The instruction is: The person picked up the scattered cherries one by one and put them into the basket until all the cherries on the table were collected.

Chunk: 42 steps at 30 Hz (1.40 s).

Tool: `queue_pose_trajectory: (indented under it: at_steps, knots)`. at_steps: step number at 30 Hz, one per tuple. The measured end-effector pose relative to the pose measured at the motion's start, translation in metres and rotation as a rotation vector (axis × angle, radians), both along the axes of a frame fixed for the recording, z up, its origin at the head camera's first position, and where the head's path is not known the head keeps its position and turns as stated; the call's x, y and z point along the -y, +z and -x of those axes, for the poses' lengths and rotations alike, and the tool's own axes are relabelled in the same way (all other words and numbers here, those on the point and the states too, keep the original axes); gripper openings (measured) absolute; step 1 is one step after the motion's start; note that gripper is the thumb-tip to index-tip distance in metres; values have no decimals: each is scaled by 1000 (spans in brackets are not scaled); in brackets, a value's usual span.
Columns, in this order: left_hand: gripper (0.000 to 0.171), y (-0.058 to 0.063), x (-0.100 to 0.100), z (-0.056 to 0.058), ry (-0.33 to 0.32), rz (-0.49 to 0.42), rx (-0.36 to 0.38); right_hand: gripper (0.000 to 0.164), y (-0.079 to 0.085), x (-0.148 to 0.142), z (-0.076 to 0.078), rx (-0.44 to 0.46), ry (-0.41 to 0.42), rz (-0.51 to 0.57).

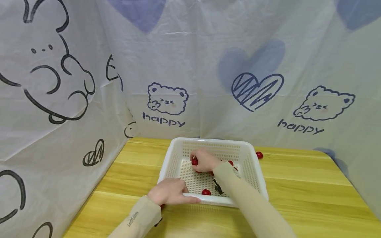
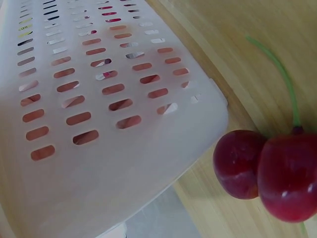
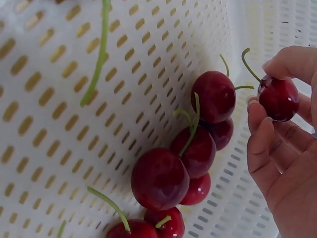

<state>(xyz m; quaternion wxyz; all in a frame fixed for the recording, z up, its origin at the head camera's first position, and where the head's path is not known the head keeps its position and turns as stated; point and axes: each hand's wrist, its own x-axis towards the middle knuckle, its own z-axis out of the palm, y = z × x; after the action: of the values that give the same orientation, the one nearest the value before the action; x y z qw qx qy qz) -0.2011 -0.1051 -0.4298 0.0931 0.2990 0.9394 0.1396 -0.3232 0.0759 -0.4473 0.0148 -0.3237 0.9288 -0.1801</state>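
A white plastic basket (image 1: 250, 185) with slotted walls and floor stands on the table. Inside it, my right hand (image 1: 205, 160) pinches a red cherry (image 3: 279, 99) with a green stem between thumb and fingers, above the basket floor. Several more cherries (image 3: 160, 178) lie in a row by the wall in the right wrist view. One cherry (image 1: 206, 192) lies apart near the front wall. My left hand (image 1: 169, 191) grips the front-left rim; skin shows through the slots of the wall (image 2: 148, 163) in the left wrist view.
Two cherries (image 2: 290, 176) sit outside the basket near my left wrist. Another cherry (image 1: 259, 155) lies on the wooden table (image 1: 303, 185) right of the basket. Printed white cloth (image 1: 208, 66) hangs behind and to the left.
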Motion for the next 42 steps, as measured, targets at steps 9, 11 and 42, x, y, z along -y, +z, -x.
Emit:
queue_pose_trajectory:
  at_steps: [9, 11, 42]
  knots:
    - [66, 0, -1, -1, -12, 2, 1, 22, -6, 2, -1, -8, 6, 0]
    - [66, 0, 0, -1, -10, 3, 3, 21, -6, 2, -2, 1, 1, 5]
    - [67, -2, -1, 0, 9, 9, 6, 36, 29, -13, -17, 33, -3, 70]
